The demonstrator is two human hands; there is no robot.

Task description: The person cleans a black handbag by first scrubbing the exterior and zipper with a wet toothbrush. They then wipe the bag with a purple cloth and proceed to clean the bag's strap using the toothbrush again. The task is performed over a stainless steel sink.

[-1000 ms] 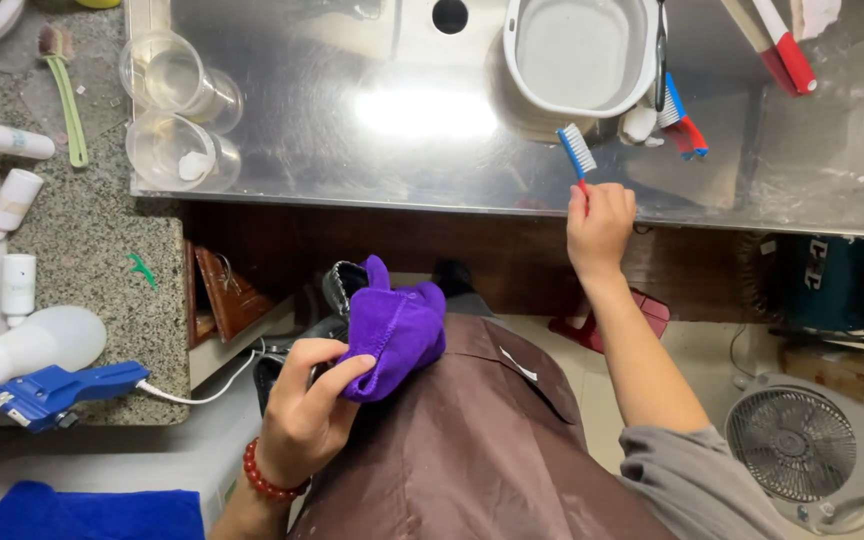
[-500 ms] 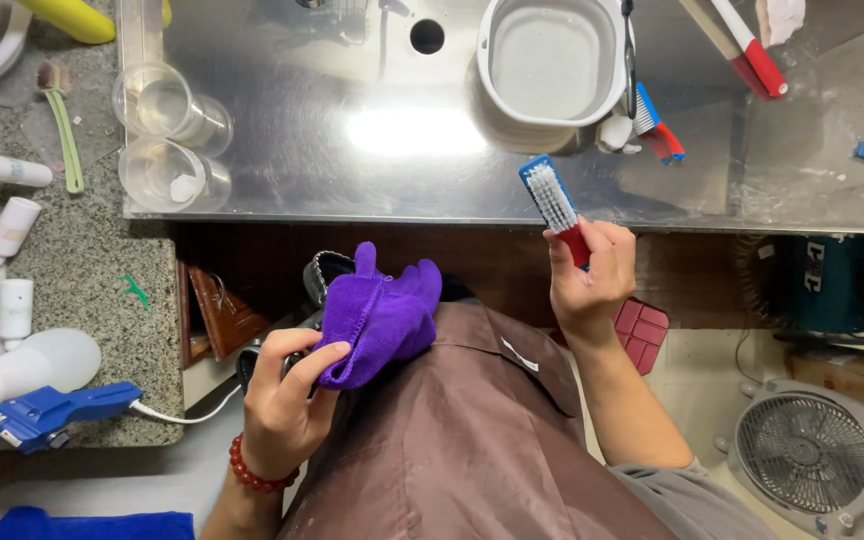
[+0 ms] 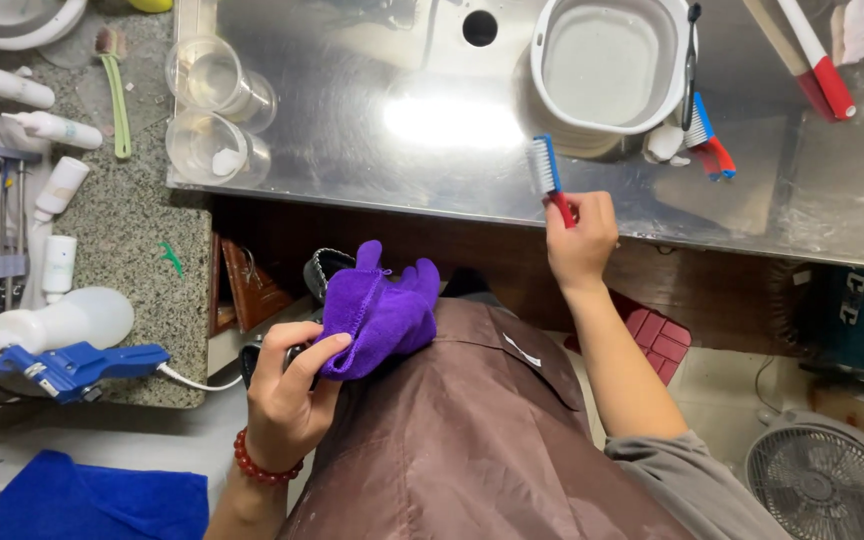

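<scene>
Head view: right hand [image 3: 580, 240] grips a brush [image 3: 548, 176], bristles over the sink's [image 3: 372, 120] near edge; left hand [image 3: 287, 395] clutches a purple cloth [image 3: 382, 310] below the sink, against the apron [image 3: 472, 440].

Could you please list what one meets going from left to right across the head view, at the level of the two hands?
Blue spray trigger → left hand → purple cloth → blue-headed brush → right hand → white fan.
</scene>
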